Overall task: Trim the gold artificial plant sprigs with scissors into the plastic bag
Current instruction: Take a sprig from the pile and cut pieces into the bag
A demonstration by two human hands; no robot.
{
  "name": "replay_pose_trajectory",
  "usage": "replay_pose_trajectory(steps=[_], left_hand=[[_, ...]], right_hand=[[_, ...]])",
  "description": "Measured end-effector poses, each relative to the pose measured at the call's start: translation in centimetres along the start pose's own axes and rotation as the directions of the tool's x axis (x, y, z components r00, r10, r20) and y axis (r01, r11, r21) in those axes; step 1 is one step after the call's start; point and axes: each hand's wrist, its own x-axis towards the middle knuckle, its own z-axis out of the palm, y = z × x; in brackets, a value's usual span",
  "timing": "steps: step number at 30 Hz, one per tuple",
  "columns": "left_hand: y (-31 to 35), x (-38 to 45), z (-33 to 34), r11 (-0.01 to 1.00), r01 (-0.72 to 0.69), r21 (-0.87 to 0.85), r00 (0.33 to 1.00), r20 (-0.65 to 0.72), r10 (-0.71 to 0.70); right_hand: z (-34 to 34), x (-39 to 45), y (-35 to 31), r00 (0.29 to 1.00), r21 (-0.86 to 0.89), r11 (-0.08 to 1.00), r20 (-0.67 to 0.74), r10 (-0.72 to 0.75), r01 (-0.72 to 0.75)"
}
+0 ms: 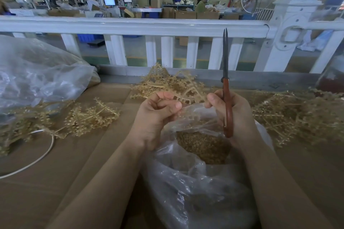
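- No text, label, brand or number can be read anywhere.
- The lit screens [109, 1] far back glow pale blue, their contents too small and blurred to make out.

The left hand [158, 109] covers the stem of the sprig [167, 83] it holds, and the right hand [232, 111] hides most of the scissors' [225, 65] handles. Both forearms run out at the bottom edge, which also cuts off the bag [195, 191]. The sprig pile [297, 113] at the table's [55, 173] right edge is cut by the frame. A second bag [37, 72] leaves at the left edge, its contents blurred.
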Motion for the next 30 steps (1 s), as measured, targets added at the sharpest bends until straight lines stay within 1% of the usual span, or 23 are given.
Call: replay_pose_trajectory(steps=[3, 7, 10, 16, 18, 20, 22, 23, 25, 26, 28, 30], left_hand=[[0.0, 0.1, 0.1, 0.992, -0.054, -0.114, 0.998, -0.051, 0.048], [0.0, 0.0, 0.5, 0.983, -0.057, -0.176, 0.997, -0.066, 0.046], [-0.4, -0.1, 0.8, 0.987, -0.066, -0.145, 0.996, -0.076, 0.056], [-1.0, -0.5, 1.6, 0.996, -0.089, -0.024, 0.994, -0.063, 0.088], [-0.9, -0.4, 1.7, 0.995, -0.098, -0.017, 0.990, -0.106, 0.096], [-0.5, -0.2, 1.4, 0.995, -0.097, -0.034, 0.979, -0.181, 0.089], [0.0, 0.0, 0.7, 0.993, -0.088, -0.080, 0.971, -0.228, 0.068], [0.4, 0.0, 0.3, 0.990, -0.069, -0.124, 0.975, -0.218, 0.040], [0.9, 0.0, -0.2, 0.981, 0.003, -0.195, 0.988, -0.148, -0.033], [0.9, 0.0, -0.2, 0.981, 0.042, -0.187, 0.992, -0.109, -0.063], [1.0, -0.2, -0.1, 0.990, 0.117, -0.073, 0.991, -0.055, -0.121], [0.7, -0.3, 0.2, 0.980, 0.173, 0.103, 0.985, 0.012, -0.175]], right_hand=[[-0.2, -0.1, -0.2, 0.999, 0.002, 1.000, 0.036, -0.006, 0.005], [0.4, -0.3, -0.6, 0.995, -0.036, 0.999, 0.097, 0.015, -0.011], [1.0, -0.5, -0.8, 0.989, -0.023, 0.999, 0.143, 0.047, -0.044], [0.9, -0.3, -0.3, 0.995, -0.069, 0.998, 0.097, 0.023, -0.016], [0.8, -0.3, -0.3, 0.996, -0.027, 1.000, 0.091, 0.013, -0.010], [0.6, -0.3, -0.4, 0.997, 0.041, 0.999, 0.075, 0.003, -0.006], [0.4, -0.2, -0.4, 0.999, 0.090, 0.996, 0.048, 0.008, -0.013], [0.3, -0.1, -0.4, 0.999, 0.104, 0.994, 0.038, 0.020, -0.024], [0.1, -0.1, -0.4, 0.999, 0.091, 0.995, 0.028, 0.038, -0.040], [0.1, -0.2, -0.5, 0.999, 0.075, 0.996, 0.028, 0.041, -0.044], [0.3, -0.3, -0.6, 0.998, 0.065, 0.997, 0.040, 0.039, -0.042], [0.4, -0.3, -0.7, 0.998, 0.071, 0.997, 0.059, 0.031, -0.035]])
